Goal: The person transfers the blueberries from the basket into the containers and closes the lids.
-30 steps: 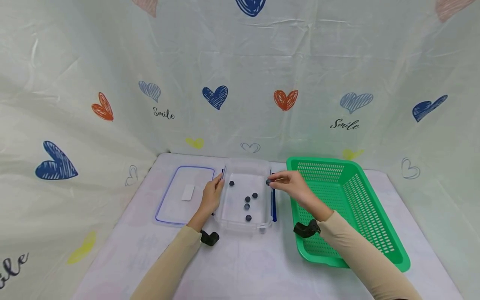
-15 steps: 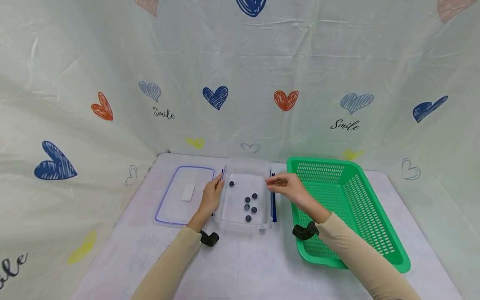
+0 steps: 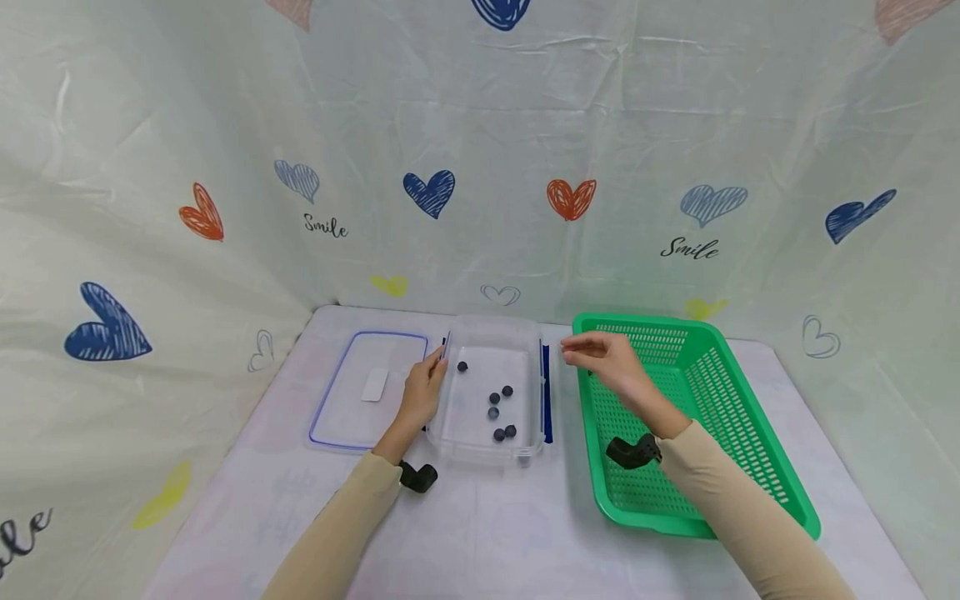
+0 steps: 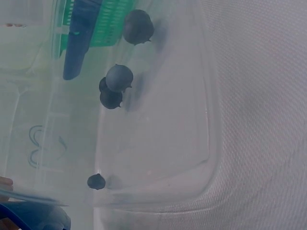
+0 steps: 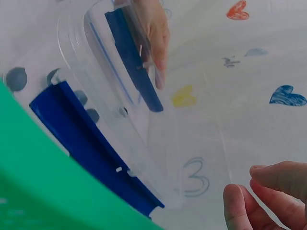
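Several dark blueberries (image 3: 507,391) lie loose on the floor of a clear plastic storage box (image 3: 480,357) that has blue side clips. My left hand (image 3: 422,390) grips the left wall of this box in the head view; the left wrist view shows only a sliver of fingers. My right hand (image 3: 606,360) hovers over the left rim of a green basket (image 3: 645,523), to the right of the box. In the right wrist view, its bent fingers (image 5: 235,203) stand apart from the thumb and hold nothing.
A clear lid (image 3: 337,417) with a blue seal lies left of the box, a white label (image 3: 375,385) on it. The right blue clip (image 3: 547,396) hangs down between box and basket. A patterned curtain (image 3: 495,242) closes off the table's back edge.
My right hand lets go of a blueberry into the box, then moves right to the basket's rim. That blueberry has rolled toward the box's front, beside another. My left hand stays put.
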A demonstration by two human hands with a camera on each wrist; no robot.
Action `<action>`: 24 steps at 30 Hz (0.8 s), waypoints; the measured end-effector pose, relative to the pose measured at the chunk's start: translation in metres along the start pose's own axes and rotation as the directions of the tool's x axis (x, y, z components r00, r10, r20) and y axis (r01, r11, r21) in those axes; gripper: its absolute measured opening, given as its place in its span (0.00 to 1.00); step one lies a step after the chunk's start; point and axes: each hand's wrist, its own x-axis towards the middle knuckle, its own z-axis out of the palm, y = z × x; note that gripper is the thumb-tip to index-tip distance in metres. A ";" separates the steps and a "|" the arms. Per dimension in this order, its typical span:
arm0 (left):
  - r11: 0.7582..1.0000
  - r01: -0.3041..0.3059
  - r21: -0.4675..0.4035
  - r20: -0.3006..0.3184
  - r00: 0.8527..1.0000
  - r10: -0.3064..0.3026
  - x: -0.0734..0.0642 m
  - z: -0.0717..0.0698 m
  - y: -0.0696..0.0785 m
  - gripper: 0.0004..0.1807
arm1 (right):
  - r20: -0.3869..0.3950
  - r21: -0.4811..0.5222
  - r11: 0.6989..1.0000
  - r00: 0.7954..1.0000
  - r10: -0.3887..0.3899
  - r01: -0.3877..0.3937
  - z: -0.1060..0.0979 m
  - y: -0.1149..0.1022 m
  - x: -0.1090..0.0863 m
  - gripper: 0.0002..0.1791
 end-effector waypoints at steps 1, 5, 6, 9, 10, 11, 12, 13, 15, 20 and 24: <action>1.000 0.000 0.002 -0.001 1.000 0.000 0.000 0.000 0.000 0.24 | -0.008 -0.002 1.000 1.000 -0.002 0.002 -0.003 0.001 0.000 0.16; 1.000 0.008 0.005 -0.001 1.000 -0.008 -0.001 0.000 0.000 0.24 | -0.047 -0.004 1.000 0.999 -0.001 0.001 -0.013 0.005 0.000 0.18; 1.000 0.009 0.005 -0.001 1.000 -0.009 -0.001 0.000 0.000 0.24 | -0.058 -0.006 1.000 0.998 -0.001 0.000 -0.016 0.006 0.000 0.19; 1.000 0.011 0.003 0.003 1.000 -0.011 -0.001 -0.001 -0.001 0.24 | -0.075 -0.019 1.000 0.997 -0.002 0.000 -0.022 0.011 0.001 0.20; 1.000 0.010 0.000 0.004 1.000 -0.010 -0.001 -0.001 -0.001 0.24 | -0.080 -0.025 1.000 0.997 -0.001 -0.001 -0.024 0.013 0.001 0.21; 1.000 0.009 -0.001 0.006 1.000 -0.009 0.000 -0.001 -0.001 0.24 | -0.082 -0.034 0.999 0.997 0.000 -0.003 -0.026 0.015 0.002 0.21; 1.000 0.006 -0.001 0.007 1.000 -0.006 0.000 -0.001 -0.001 0.24 | -0.085 -0.036 0.999 0.996 0.002 -0.005 -0.028 0.016 0.002 0.21; 1.000 0.005 -0.002 0.009 1.000 -0.005 0.000 -0.001 -0.001 0.24 | -0.087 -0.038 0.999 0.996 0.004 -0.008 -0.029 0.018 0.002 0.22; 1.000 0.004 -0.005 0.010 1.000 -0.004 0.000 -0.001 -0.001 0.24 | -0.089 -0.045 0.999 0.996 0.009 -0.013 -0.033 0.022 0.002 0.23; 1.000 0.002 -0.010 0.008 1.000 -0.002 -0.001 0.000 0.000 0.24 | -0.091 -0.058 0.998 0.996 0.018 -0.023 -0.039 0.031 0.004 0.23; 1.000 0.000 -0.014 0.008 1.000 0.000 0.000 0.000 -0.001 0.24 | -0.104 -0.068 0.997 0.994 0.031 -0.038 -0.043 0.038 0.006 0.22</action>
